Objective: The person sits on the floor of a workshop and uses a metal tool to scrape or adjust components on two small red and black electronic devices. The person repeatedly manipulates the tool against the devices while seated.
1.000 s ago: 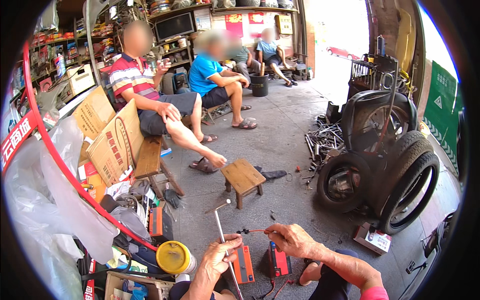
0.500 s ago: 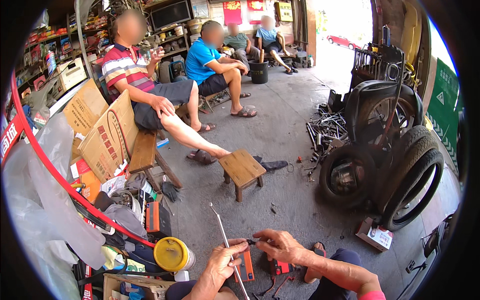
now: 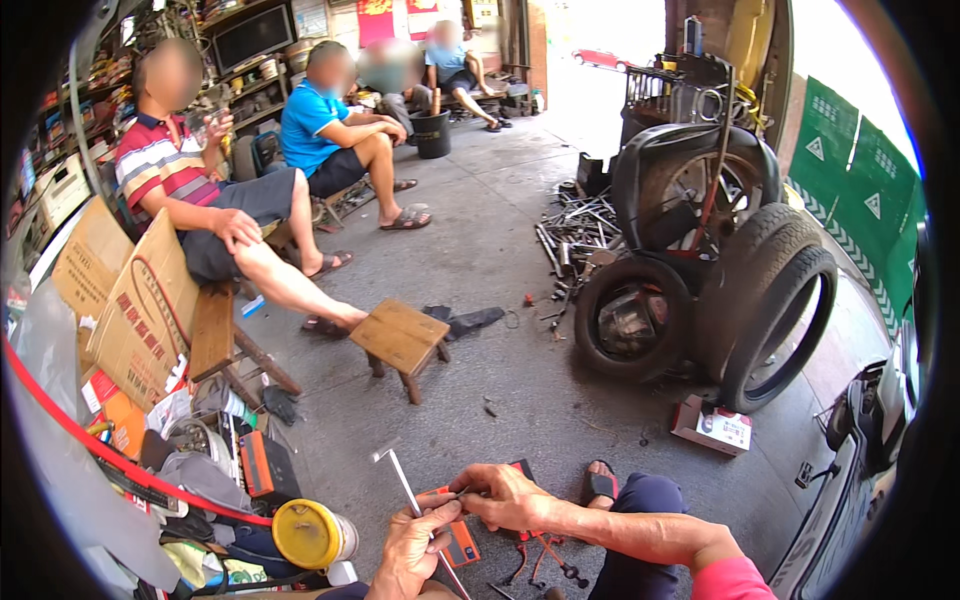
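Observation:
My left hand (image 3: pixel 412 548), at the bottom centre, is closed around a long silver metal rod (image 3: pixel 402 482) with a short bent end. The rod slants up and away past the thumb. My right hand (image 3: pixel 508 497) reaches across from the right, its fingers pinched close to my left fingertips. A small dark piece shows between the two hands; its kind is too small to make out. Below them lies an orange and black box (image 3: pixel 462 546), partly covered by my hands. Red and black cables (image 3: pixel 547 552) lie on the floor beside it.
A low wooden stool (image 3: pixel 402 335) stands ahead. At left are a yellow-lidded bucket (image 3: pixel 305 533), a wooden bench (image 3: pixel 212 335) and cardboard. Tyres (image 3: pixel 780 330), a tool pile (image 3: pixel 590 230) and a small box (image 3: pixel 712 425) are at right. Several people sit at the back left.
The view has swung to the right, so the surroundings sit further left. My right fingers have closed in nearer to my left fingertips. The rod stays in my left hand.

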